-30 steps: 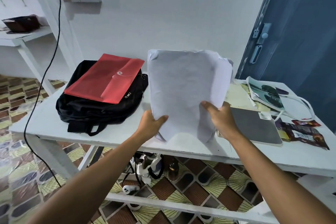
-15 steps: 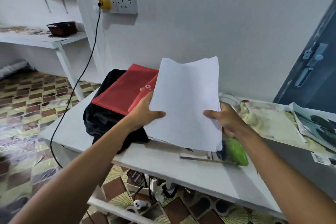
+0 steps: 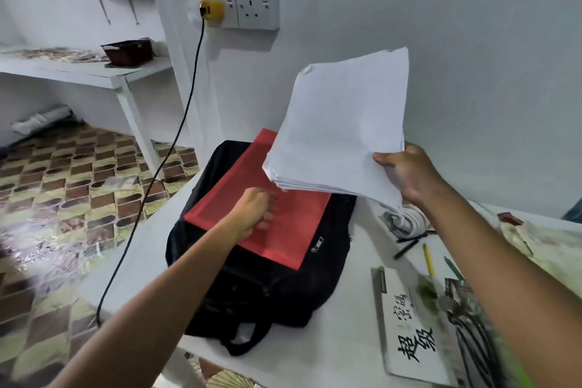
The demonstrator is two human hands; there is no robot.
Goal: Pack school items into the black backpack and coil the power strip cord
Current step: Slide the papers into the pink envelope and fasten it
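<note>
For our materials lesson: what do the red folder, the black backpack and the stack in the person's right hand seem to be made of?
Red folder: probably thin translucent plastic, since fingers show through it.
Black backpack: woven fabric, matt and creased, with a metal zip pull.
Stack in the right hand: white paper, thin loose sheets with layered edges.

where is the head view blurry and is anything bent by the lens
Head view: motion blur smears the floor tiles at left and the printed papers at lower right; the paper stack and red folder stay fairly sharp; wide-angle distortion tilts the wall socket.
</note>
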